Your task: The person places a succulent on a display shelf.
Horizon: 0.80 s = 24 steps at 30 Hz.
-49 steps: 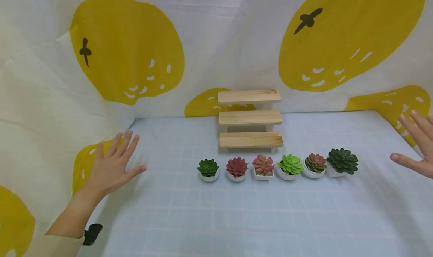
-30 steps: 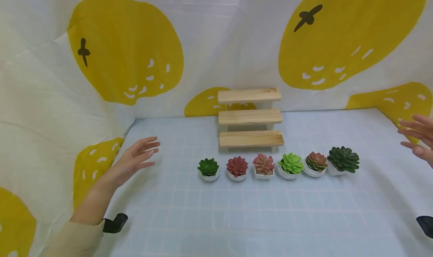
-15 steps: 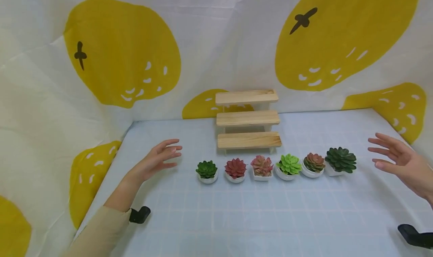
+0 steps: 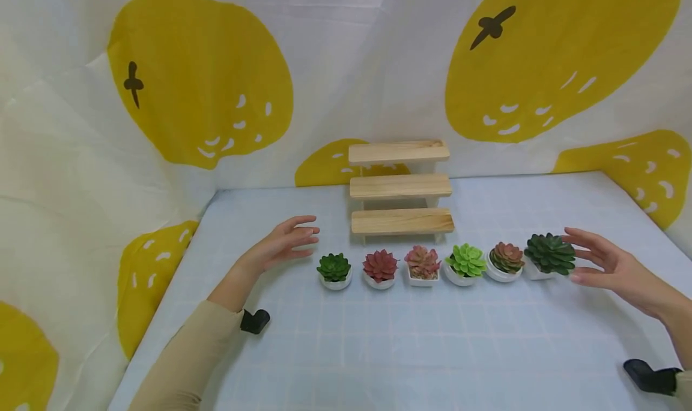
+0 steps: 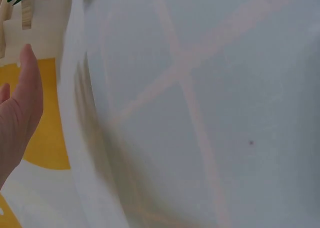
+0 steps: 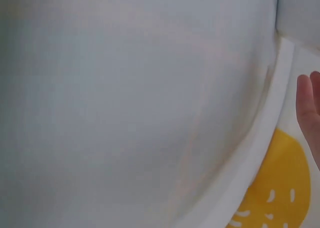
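Several small potted succulents stand in a row across the table in the head view. At the left end is a dark green one (image 4: 334, 268); beside it come a red one (image 4: 381, 265) and a pink one (image 4: 423, 263). Farther right are a bright green one (image 4: 466, 261), a brownish one (image 4: 506, 258) and a large dark green succulent (image 4: 550, 255). My left hand (image 4: 281, 243) hovers just left of the row, fingers loosely bent, holding nothing. My right hand (image 4: 611, 267) has its fingers and thumb at the large dark green succulent's right side; whether they touch its leaves is unclear.
A three-step wooden stand (image 4: 402, 222) is behind the row, near the back edge, its shelves bare. The table wears a pale blue checked cloth (image 4: 411, 351). A white curtain with yellow fruit shapes (image 4: 200, 80) hangs at the back and sides.
Both hands have moved inward from the sides: the left to the left end of the row, the right to the large dark green succulent. Their spread fingers have relaxed. The plants stand unmoved.
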### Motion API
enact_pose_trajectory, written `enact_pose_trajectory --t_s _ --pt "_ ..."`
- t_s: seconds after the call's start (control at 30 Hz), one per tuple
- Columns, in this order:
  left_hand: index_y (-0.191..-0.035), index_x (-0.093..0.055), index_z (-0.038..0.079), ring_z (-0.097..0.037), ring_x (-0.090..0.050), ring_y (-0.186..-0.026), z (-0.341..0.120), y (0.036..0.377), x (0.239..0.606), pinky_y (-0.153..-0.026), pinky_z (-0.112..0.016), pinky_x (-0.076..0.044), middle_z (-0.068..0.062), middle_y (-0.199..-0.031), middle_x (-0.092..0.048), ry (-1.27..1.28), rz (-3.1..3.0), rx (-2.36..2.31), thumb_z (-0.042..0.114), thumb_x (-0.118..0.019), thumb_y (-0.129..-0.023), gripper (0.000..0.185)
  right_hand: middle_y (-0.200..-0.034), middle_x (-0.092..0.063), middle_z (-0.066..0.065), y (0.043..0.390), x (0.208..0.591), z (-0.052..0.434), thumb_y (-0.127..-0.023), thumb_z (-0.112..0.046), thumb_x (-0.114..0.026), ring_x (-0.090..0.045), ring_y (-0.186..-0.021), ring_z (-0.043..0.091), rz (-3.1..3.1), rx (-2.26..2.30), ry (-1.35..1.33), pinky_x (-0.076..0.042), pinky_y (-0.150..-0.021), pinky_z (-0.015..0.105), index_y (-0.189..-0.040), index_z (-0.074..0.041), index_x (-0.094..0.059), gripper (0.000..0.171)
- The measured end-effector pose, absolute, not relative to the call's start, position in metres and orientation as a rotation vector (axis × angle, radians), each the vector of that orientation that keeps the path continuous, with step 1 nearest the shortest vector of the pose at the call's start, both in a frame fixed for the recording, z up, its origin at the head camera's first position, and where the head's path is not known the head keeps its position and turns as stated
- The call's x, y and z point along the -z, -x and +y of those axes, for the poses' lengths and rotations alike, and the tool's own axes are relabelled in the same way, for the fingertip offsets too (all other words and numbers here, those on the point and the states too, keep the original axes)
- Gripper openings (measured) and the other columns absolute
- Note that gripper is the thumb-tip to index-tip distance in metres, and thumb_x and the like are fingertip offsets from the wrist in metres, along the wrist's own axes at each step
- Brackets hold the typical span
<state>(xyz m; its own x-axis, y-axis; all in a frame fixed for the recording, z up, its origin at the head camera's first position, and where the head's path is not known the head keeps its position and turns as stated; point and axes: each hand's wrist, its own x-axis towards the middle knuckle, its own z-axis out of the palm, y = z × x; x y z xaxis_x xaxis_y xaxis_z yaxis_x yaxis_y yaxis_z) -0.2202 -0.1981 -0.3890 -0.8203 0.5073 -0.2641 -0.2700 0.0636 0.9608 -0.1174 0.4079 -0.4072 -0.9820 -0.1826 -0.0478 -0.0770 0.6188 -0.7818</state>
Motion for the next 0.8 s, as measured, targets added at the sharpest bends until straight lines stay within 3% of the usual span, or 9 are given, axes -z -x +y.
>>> enact_pose_trajectory --t_s 0.17,0.27,0.37,0.43,0.47,0.5,0.6,0.7,0.8 --pt "-0.147 -0.020 0.003 -0.037 -0.035 -0.130 -0.188 0.227 0.389 -0.101 -0.045 -0.038 -0.023 -0.146 -0.028 -0.251 1.778 -1.810 0.014 -0.045 -0.099 0.055 -0.132 -0.021 -0.030 0.120 0.409 0.408 -0.089 -0.006 -0.061 -0.028 -0.102 -0.009 2.680 1.287 0.217 -0.037 -0.066 0.010 -0.150 -0.027 -0.014 0.080" --pt "-0.146 -0.022 0.003 -0.037 -0.036 -0.128 -0.182 0.231 0.390 -0.100 -0.045 -0.039 -0.023 -0.145 -0.030 -0.240 1.793 -1.807 0.011 -0.048 -0.098 0.055 -0.136 -0.019 -0.028 0.122 0.412 0.406 -0.090 -0.006 -0.061 -0.026 -0.119 0.006 2.642 1.305 0.196 -0.042 -0.076 0.014 -0.150 -0.028 -0.013 0.081" --pt "-0.145 -0.024 0.002 -0.037 -0.039 -0.126 -0.175 0.234 0.394 -0.099 -0.043 -0.041 -0.024 -0.143 -0.033 -0.226 1.807 -1.806 0.007 -0.051 -0.096 0.057 -0.142 -0.016 -0.024 0.124 0.415 0.402 -0.090 -0.006 -0.061 -0.013 -0.132 0.034 2.579 1.376 0.176 -0.036 -0.101 0.046 -0.150 -0.029 -0.011 0.081" --pt "-0.145 -0.024 0.002 -0.037 -0.040 -0.126 -0.170 0.236 0.396 -0.098 -0.042 -0.042 -0.024 -0.143 -0.034 -0.230 1.800 -1.805 0.005 -0.053 -0.095 0.058 -0.143 -0.016 -0.023 0.124 0.417 0.401 -0.090 -0.007 -0.061 -0.006 -0.131 0.044 2.559 1.400 0.170 -0.031 -0.105 0.046 -0.150 -0.030 -0.011 0.082" --pt "-0.145 -0.025 0.003 -0.036 -0.040 -0.125 -0.168 0.237 0.397 -0.098 -0.042 -0.042 -0.024 -0.142 -0.035 -0.236 1.799 -1.800 0.004 -0.053 -0.094 0.058 -0.142 -0.017 -0.023 0.125 0.418 0.401 -0.089 -0.006 -0.061 -0.007 -0.133 0.042 2.569 1.392 0.176 -0.036 -0.103 0.033 -0.150 -0.029 -0.012 0.082" --pt "-0.145 -0.025 0.003 -0.036 -0.040 -0.125 -0.165 0.238 0.398 -0.097 -0.041 -0.043 -0.024 -0.142 -0.035 -0.237 1.795 -1.797 0.004 -0.054 -0.094 0.059 -0.143 -0.016 -0.023 0.125 0.418 0.401 -0.089 -0.006 -0.061 -0.005 -0.135 0.039 2.560 1.406 0.181 -0.032 -0.105 0.031 -0.150 -0.029 -0.011 0.082" --pt "-0.144 -0.028 0.005 -0.035 -0.042 -0.124 -0.158 0.241 0.399 -0.096 -0.040 -0.044 -0.022 -0.140 -0.038 -0.226 1.785 -1.781 0.004 -0.055 -0.093 0.058 -0.141 -0.017 -0.024 0.126 0.420 0.402 -0.088 -0.005 -0.062 -0.011 -0.136 0.017 2.587 1.378 0.204 -0.034 -0.079 0.004 -0.150 -0.030 -0.012 0.083" --pt "-0.144 -0.030 0.006 -0.033 -0.045 -0.121 -0.150 0.244 0.401 -0.095 -0.040 -0.045 -0.022 -0.139 -0.040 -0.216 1.777 -1.763 0.003 -0.056 -0.092 0.058 -0.139 -0.021 -0.023 0.127 0.421 0.402 -0.086 -0.005 -0.065 -0.023 -0.124 -0.006 2.592 1.370 0.211 -0.039 -0.076 0.007 -0.150 -0.029 -0.013 0.085" --pt "-0.143 -0.032 0.007 -0.033 -0.046 -0.121 -0.143 0.247 0.402 -0.096 -0.041 -0.044 -0.022 -0.138 -0.041 -0.212 1.762 -1.757 0.003 -0.056 -0.092 0.057 -0.141 -0.027 -0.005 0.129 0.420 0.400 -0.084 -0.007 -0.068 -0.032 -0.105 -0.018 2.602 1.322 0.186 -0.044 -0.072 0.010 -0.149 -0.018 -0.014 0.085"
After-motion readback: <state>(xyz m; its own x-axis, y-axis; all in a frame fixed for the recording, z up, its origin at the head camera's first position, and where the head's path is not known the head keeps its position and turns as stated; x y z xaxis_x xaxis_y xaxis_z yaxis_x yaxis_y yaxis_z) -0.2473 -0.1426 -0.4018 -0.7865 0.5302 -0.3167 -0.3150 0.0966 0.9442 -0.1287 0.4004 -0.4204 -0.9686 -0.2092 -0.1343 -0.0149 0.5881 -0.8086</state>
